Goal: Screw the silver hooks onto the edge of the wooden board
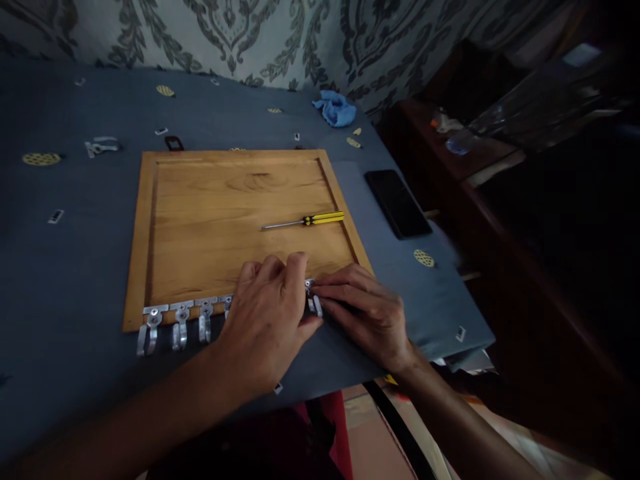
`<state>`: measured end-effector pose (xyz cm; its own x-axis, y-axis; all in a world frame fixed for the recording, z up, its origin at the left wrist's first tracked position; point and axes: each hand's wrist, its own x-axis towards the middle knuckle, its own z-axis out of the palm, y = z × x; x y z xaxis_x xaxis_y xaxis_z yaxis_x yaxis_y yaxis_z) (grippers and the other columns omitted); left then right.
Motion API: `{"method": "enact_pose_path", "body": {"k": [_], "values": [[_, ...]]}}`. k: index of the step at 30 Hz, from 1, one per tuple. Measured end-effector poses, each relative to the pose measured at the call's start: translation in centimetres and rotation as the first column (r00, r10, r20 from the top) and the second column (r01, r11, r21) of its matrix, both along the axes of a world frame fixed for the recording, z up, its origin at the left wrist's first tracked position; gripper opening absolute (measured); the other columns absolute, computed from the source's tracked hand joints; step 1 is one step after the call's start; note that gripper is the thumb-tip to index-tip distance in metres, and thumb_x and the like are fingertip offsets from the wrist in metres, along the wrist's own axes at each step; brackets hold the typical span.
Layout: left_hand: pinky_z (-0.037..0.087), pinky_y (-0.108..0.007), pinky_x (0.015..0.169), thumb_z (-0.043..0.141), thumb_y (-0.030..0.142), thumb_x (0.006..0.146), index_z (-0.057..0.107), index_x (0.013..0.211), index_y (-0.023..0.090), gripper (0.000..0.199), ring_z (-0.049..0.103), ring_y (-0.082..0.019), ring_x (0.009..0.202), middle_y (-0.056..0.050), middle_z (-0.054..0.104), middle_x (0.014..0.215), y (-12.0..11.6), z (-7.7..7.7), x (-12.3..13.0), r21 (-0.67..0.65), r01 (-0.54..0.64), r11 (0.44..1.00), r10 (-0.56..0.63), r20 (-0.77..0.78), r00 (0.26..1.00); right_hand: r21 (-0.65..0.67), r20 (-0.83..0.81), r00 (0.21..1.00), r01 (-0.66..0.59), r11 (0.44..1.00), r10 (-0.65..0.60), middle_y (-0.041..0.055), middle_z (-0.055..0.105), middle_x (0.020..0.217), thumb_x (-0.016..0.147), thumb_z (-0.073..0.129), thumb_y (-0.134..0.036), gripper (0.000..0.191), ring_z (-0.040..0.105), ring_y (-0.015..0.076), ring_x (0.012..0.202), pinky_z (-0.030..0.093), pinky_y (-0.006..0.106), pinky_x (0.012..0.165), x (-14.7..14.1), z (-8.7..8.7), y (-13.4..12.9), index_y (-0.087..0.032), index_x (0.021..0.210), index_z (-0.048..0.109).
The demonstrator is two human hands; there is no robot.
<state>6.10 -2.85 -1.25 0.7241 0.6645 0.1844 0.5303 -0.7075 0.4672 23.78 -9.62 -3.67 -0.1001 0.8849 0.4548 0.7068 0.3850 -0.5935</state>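
Note:
A framed wooden panel [240,200] lies on the blue cloth, with a row of metal hooks [205,313] along its near edge. My left hand [270,320] rests bent over that edge, covering part of the row. Its thumb and index finger lie around the rightmost visible hook [315,305]. From the other side my right hand [367,310] reaches in, fingertips pinched at this hook's plate; whatever is between them is too small to make out. Above both hands, a screwdriver [310,221] with a yellow and black handle lies on the panel, its tip pointing left.
A black phone [399,203] lies right of the panel. A crumpled blue cloth [336,109] sits near the patterned curtain [280,40]. Loose metal hooks [103,147] and a small dark metal piece [174,143] lie beyond the panel. The table edge drops off at the right.

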Motion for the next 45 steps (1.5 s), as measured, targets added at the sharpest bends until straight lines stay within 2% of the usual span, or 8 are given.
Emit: {"method": "enact_pose_path", "body": {"k": [6, 15, 25, 33, 36, 40, 43, 45], "values": [[0.045, -0.042, 0.083, 0.081, 0.024, 0.075, 0.037, 0.118, 0.021, 0.062, 0.063, -0.028, 0.098, -0.005, 0.068, 0.103, -0.1, -0.1, 0.0, -0.007, -0.015, 1.000, 0.015, -0.005, 1.000, 0.011, -0.006, 1.000, 0.028, 1.000, -0.027, 0.0033, 0.074, 0.091, 0.090, 0.068, -0.015, 0.019, 0.069, 0.0177, 0.082, 0.058, 0.034, 0.073, -0.1, -0.1, 0.2, -0.026, 0.103, 0.074], [0.045, -0.042, 0.082, 0.081, 0.023, 0.075, 0.037, 0.117, 0.020, 0.061, 0.063, -0.028, 0.098, -0.006, 0.069, 0.102, 0.0, 0.0, 0.0, -0.006, -0.011, 1.000, 0.011, -0.004, 1.000, 0.007, 0.009, 1.000, 0.012, 1.000, -0.012, 0.0022, 0.073, 0.089, 0.089, 0.067, -0.011, 0.023, 0.067, 0.0160, 0.081, 0.055, 0.031, 0.073, -0.3, 0.1, 0.3, -0.027, 0.105, 0.074], [0.046, -0.042, 0.082, 0.083, 0.023, 0.074, 0.038, 0.114, 0.020, 0.060, 0.063, -0.028, 0.097, -0.005, 0.068, 0.100, -0.1, -0.1, 0.0, 0.006, -0.005, 1.000, 0.005, 0.007, 1.000, 0.016, -0.010, 1.000, 0.009, 1.000, -0.009, 0.0037, 0.073, 0.090, 0.088, 0.069, -0.011, 0.020, 0.068, 0.0164, 0.083, 0.056, 0.031, 0.074, -0.2, 0.1, 0.3, -0.024, 0.103, 0.072], [0.046, -0.043, 0.083, 0.081, 0.021, 0.075, 0.037, 0.115, 0.021, 0.059, 0.064, -0.028, 0.098, -0.006, 0.069, 0.102, 0.0, 0.0, 0.1, -0.012, -0.004, 1.000, 0.004, -0.004, 1.000, -0.002, -0.035, 0.999, 0.005, 1.000, -0.006, 0.0035, 0.073, 0.092, 0.088, 0.070, -0.014, 0.020, 0.069, 0.0175, 0.084, 0.057, 0.033, 0.075, -0.3, 0.0, 0.2, -0.025, 0.104, 0.073], [0.047, -0.044, 0.083, 0.082, 0.020, 0.073, 0.038, 0.115, 0.021, 0.060, 0.064, -0.029, 0.098, -0.006, 0.069, 0.102, 0.0, 0.1, 0.1, -0.036, -0.015, 0.999, 0.015, -0.008, 1.000, -0.042, -0.030, 0.999, -0.015, 0.999, 0.014, 0.0045, 0.073, 0.096, 0.088, 0.070, -0.015, 0.024, 0.069, 0.0185, 0.089, 0.058, 0.035, 0.078, 0.1, 0.1, -0.2, -0.025, 0.110, 0.070], [0.047, -0.045, 0.085, 0.082, 0.019, 0.074, 0.040, 0.114, 0.021, 0.058, 0.064, -0.030, 0.100, -0.007, 0.069, 0.104, 0.0, 0.2, 0.1, -0.058, -0.020, 0.998, 0.019, -0.012, 1.000, -0.095, 0.012, 0.997, -0.076, 0.993, 0.078, 0.0074, 0.072, 0.112, 0.090, 0.067, -0.015, 0.041, 0.068, 0.0214, 0.104, 0.058, 0.039, 0.089, 1.6, 1.4, -0.4, -0.026, 0.130, 0.060], [0.047, -0.046, 0.087, 0.081, 0.018, 0.074, 0.041, 0.115, 0.021, 0.058, 0.063, -0.030, 0.102, -0.008, 0.069, 0.106, -0.1, 0.3, 0.0, -0.063, -0.023, 0.998, 0.023, -0.007, 1.000, -0.057, 0.092, 0.996, 0.005, 0.998, 0.000, 0.0077, 0.070, 0.119, 0.093, 0.061, -0.012, 0.040, 0.065, 0.0210, 0.112, 0.056, 0.039, 0.094, 3.2, 2.3, 0.9, -0.027, 0.130, 0.060], [0.047, -0.047, 0.089, 0.082, 0.018, 0.074, 0.042, 0.117, 0.020, 0.059, 0.063, -0.030, 0.103, -0.008, 0.068, 0.107, -0.1, 0.3, 0.1, -0.079, -0.033, 0.996, 0.032, -0.013, 0.999, -0.031, 0.227, 0.972, 0.070, 0.997, -0.061, 0.0114, 0.065, 0.130, 0.096, 0.056, -0.015, 0.036, 0.061, 0.0244, 0.122, 0.052, 0.045, 0.102, 4.1, 2.4, 2.7, -0.023, 0.131, 0.059]]}}
